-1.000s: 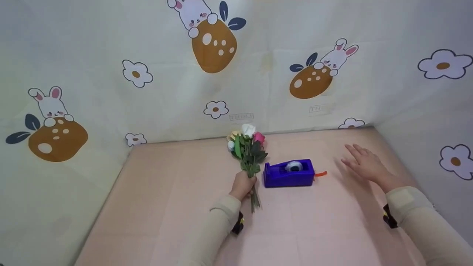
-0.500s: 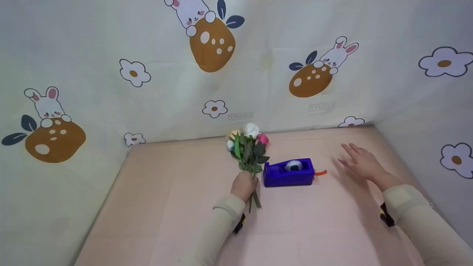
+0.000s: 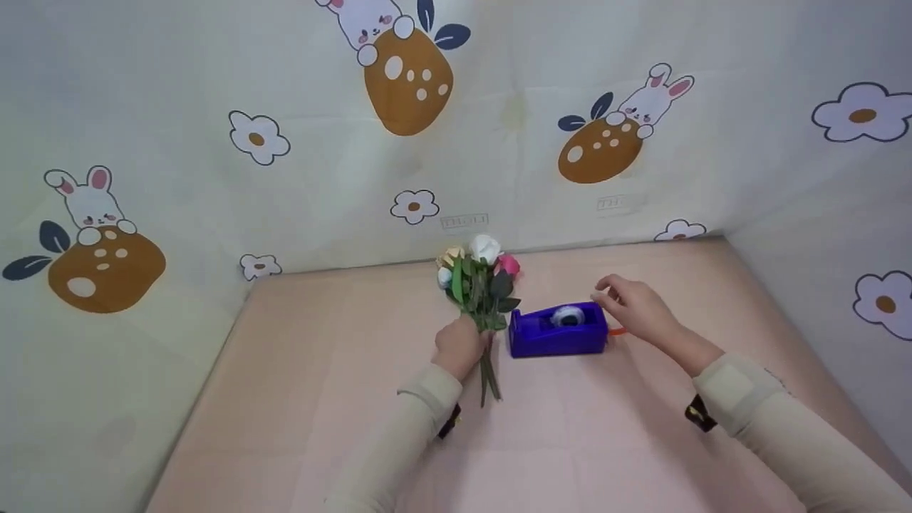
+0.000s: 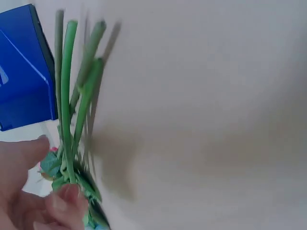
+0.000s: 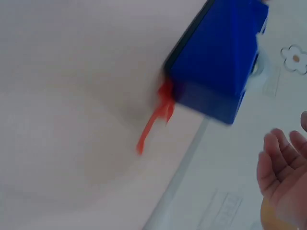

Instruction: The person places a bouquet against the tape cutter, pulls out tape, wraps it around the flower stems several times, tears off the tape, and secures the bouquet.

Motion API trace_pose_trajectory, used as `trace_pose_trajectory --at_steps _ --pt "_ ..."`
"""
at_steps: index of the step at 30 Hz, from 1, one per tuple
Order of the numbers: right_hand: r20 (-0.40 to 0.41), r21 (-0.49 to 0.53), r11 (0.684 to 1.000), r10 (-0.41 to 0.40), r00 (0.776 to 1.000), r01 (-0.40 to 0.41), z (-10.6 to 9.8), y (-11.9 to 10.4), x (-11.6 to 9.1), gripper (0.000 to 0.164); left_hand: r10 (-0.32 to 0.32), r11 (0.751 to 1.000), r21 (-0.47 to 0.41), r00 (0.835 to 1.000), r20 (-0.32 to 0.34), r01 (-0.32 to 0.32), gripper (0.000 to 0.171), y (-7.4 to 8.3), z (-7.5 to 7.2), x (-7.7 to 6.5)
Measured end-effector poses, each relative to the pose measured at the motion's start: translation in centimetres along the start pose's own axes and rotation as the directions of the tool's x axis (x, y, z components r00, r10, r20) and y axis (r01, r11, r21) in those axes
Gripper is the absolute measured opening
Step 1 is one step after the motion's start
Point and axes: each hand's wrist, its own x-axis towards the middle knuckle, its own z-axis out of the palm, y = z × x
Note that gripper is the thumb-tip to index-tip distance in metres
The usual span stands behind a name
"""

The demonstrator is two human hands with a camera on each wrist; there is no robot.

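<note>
A bouquet of artificial flowers (image 3: 482, 283), with white, pink, yellow and pale blue blooms, lies on the table, its stems (image 4: 68, 91) pointing toward me. My left hand (image 3: 456, 345) is at the left of the stems; in the left wrist view its thumb stands apart from the fingers, whose tips overlap the stems. Just right of the bouquet is a blue tape dispenser (image 3: 548, 340) holding a roll of tape (image 3: 568, 316). Over its right end hovers my right hand (image 3: 636, 308), holding nothing, fingers loosely bent in the right wrist view.
An orange-red strip (image 5: 156, 120) sticks out from the dispenser's right end. The pinkish table (image 3: 342, 370) ends at the back against a cloth backdrop (image 3: 328, 192) printed with rabbits and flowers, which also rises along both sides.
My right hand has moved left, from the right of the table to over the dispenser's right end. My left hand has let go of the stems and shifted slightly left.
</note>
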Motion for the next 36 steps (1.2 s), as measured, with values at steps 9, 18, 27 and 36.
trace_pose_trajectory --at_steps 9,18,27,36 --pt "0.503 0.53 0.708 0.181 0.845 -0.467 7.3 -4.7 -0.2 0.058 0.073 0.937 -0.347 0.995 0.074 -0.043 0.026 0.8 -0.3 1.1" --pt "0.511 0.65 0.51 0.256 0.821 -0.563 11.2 -6.0 0.5 0.057 0.092 0.752 -0.657 0.977 0.193 0.059 0.027 1.2 -0.2 1.0" --pt "0.503 0.663 0.477 0.288 0.815 -0.577 12.3 -6.1 0.5 0.054 0.147 0.733 -0.68 0.981 0.129 -0.021 0.024 1.0 -1.1 1.3" --pt "0.508 0.665 0.469 0.286 0.812 -0.581 12.4 -6.0 0.0 0.054 0.365 0.83 -0.511 0.91 0.195 -0.224 0.027 2.2 -2.0 2.1"
